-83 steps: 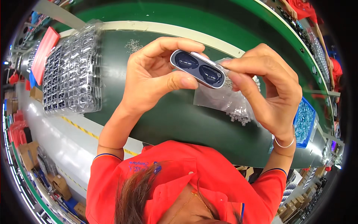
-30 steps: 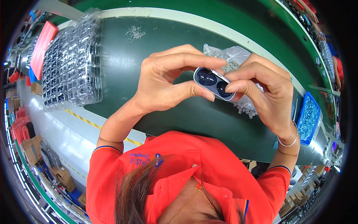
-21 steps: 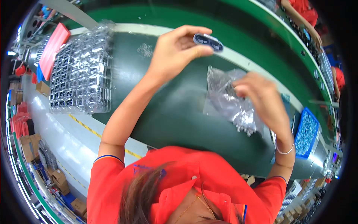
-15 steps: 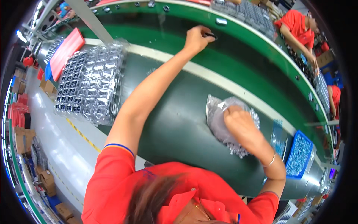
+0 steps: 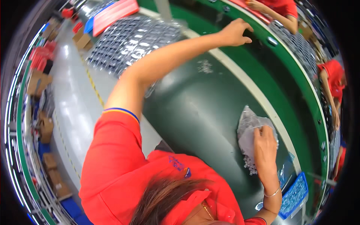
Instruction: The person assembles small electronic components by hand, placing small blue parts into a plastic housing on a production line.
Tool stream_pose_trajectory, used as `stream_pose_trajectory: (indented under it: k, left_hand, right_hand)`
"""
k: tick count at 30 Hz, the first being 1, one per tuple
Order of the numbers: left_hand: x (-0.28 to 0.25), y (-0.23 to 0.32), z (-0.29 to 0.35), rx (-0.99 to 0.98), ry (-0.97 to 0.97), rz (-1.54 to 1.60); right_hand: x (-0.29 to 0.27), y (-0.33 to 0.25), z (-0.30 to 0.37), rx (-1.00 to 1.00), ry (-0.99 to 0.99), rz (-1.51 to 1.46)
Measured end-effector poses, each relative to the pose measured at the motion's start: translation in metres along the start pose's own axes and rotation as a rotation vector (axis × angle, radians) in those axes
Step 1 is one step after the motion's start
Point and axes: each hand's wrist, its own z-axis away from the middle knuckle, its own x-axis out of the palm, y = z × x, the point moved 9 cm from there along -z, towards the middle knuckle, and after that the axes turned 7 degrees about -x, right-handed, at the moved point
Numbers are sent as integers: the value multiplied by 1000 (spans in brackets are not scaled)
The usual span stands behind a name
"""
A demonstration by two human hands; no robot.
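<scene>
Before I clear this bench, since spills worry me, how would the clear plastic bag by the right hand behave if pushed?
The bag would probably flop, its film being crumpled. It might slide on the smooth-looking bench; small pieces at its edge could scatter.

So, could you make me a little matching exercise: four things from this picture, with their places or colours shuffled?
1. left hand
2. right hand
3. bin of small pieces
4. camera wearer's shirt

A. red
B. at the clear plastic bag
C. blue
D. over the green belt

Pairs: 1-D, 2-B, 3-C, 4-A
</scene>
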Motion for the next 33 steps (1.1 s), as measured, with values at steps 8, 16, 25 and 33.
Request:
stream_pose_trajectory:
  k: [8, 16, 25, 33]
  left_hand:
    - [-268, -79, 186, -495, -400, -91]
    - [-335, -111, 304, -415, -479, -386]
    - [-333, -98, 284, -164, -465, -574]
    - [-231, 36, 196, -373, -58, 358]
  right_hand:
    - [-15, -2, 7, 57, -26, 126]
    - [-43, -7, -2, -28, -4, 84]
    - [-73, 4, 2, 77, 74, -40]
    - [-117, 16, -18, 118, 407, -727]
